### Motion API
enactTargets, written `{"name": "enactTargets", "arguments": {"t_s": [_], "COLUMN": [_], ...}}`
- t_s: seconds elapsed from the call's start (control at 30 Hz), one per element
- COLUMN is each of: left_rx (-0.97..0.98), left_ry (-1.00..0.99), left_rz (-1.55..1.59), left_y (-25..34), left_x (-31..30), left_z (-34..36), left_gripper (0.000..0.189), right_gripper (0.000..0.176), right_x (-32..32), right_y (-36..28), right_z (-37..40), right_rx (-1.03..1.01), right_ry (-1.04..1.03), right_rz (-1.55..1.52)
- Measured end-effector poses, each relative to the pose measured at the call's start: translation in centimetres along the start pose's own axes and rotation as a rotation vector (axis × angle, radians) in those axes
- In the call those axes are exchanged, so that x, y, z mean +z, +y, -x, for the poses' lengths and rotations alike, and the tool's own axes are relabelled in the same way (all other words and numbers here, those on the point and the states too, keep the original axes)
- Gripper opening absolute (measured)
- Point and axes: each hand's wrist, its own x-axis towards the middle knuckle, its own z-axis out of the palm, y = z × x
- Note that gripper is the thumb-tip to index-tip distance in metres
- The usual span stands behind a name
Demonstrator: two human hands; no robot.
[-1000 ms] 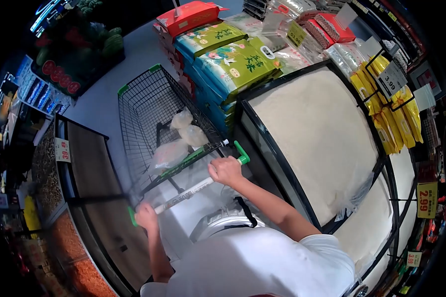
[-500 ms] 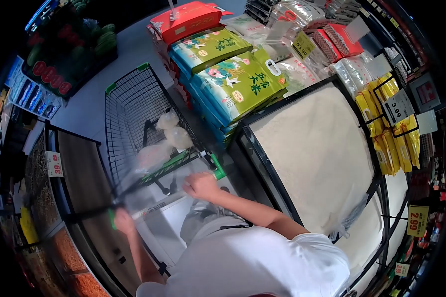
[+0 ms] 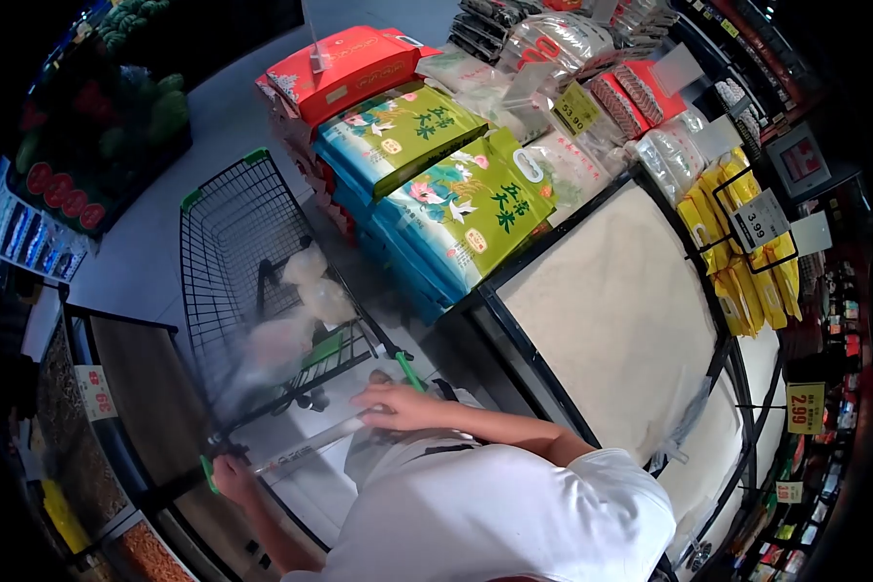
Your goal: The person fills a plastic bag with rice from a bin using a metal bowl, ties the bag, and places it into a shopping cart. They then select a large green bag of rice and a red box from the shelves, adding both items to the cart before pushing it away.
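Observation:
A black wire shopping cart [image 3: 196,254] with green corner pieces stands in front of me. My left hand [image 3: 235,477] is closed around the left end of its push handle [image 3: 310,444], beside a green end piece. Closer to the right end, my right hand [image 3: 393,404] wraps the same handle, its thumb side toward the cart. Inside the cart lie several clear plastic bags, among them a pale round bag [image 3: 325,301] and a pinkish bag [image 3: 279,344]. Their contents are too blurred to name.
To the right, a black-framed bin [image 3: 611,310] holds pale grain. Stacked green and blue rice bags [image 3: 466,209] stand close along the cart's right side, with a red package [image 3: 349,73] behind. On the left, a brown-walled display bin [image 3: 136,373] borders the aisle floor [image 3: 150,262].
The cart has shifted a little left in view, and its handle is angled differently. Both hands moved along with it. The rice bags appear slightly lower and nearer.

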Motion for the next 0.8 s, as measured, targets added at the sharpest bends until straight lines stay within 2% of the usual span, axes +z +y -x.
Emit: {"name": "enactTargets", "arguments": {"t_s": [0.07, 0.13, 0.2, 0.23, 0.27, 0.33, 0.4, 0.5, 0.6, 0.63, 0.73, 0.8], "left_rx": [-0.032, -0.021, 0.005, 0.018, -0.001, 0.030, 0.016, -0.033, 0.000, -0.064, 0.057, -0.238], "left_ry": [-0.037, -0.044, -0.072, -0.086, -0.143, -0.104, -0.131, -0.155, 0.064, 0.095, 0.341, 0.238], "left_rz": [0.125, 0.101, 0.085, 0.077, 0.038, 0.012, 0.006, 0.002, -0.084, -0.199, -0.153, 0.439], "left_y": [0.8, 0.0, -0.6, -1.1, -3.1, -3.4, -3.1, -2.1, -0.3, 2.3, 12.7, 22.7], "left_x": [-0.5, 0.0, -0.1, 0.1, 0.8, 1.1, 1.5, 0.9, 0.8, 0.4, 1.2, 3.0], "left_z": [-1.4, -2.3, -3.0, -3.2, -3.3, -4.1, -5.2, -6.3, -5.8, -5.5, -7.9, -8.2], "left_gripper": [0.025, 0.024, 0.023, 0.023, 0.022, 0.021, 0.020, 0.019, 0.021, 0.030, 0.035, 0.038], "right_gripper": [0.034, 0.029, 0.025, 0.024, 0.024, 0.026, 0.029, 0.041, 0.055, 0.060, 0.069, 0.074], "right_x": [-2.4, -5.7, -9.6, -11.9, -14.3, -19.2, -24.6, -32.0, -38.2, -40.3, -45.3, -47.3], "right_y": [-0.9, -1.0, -0.1, 0.3, 1.1, 4.1, 7.4, 11.0, 12.7, 14.3, 19.2, 21.4], "right_z": [0.1, 0.5, 1.6, 1.9, 2.2, 2.7, 3.4, 3.6, 3.1, 2.9, 1.8, 0.9], "right_rx": [0.031, 0.091, 0.073, 0.126, 0.077, 0.174, 0.146, 0.194, 0.340, 0.314, 0.360, 0.424], "right_ry": [0.074, 0.177, 0.391, 0.506, 0.646, 0.908, 1.116, 1.195, 1.188, 1.183, 1.200, 1.182], "right_rz": [-0.049, -0.099, 0.004, 0.055, 0.106, -0.021, 0.053, 0.181, 0.497, 0.538, 0.581, 0.654]}}
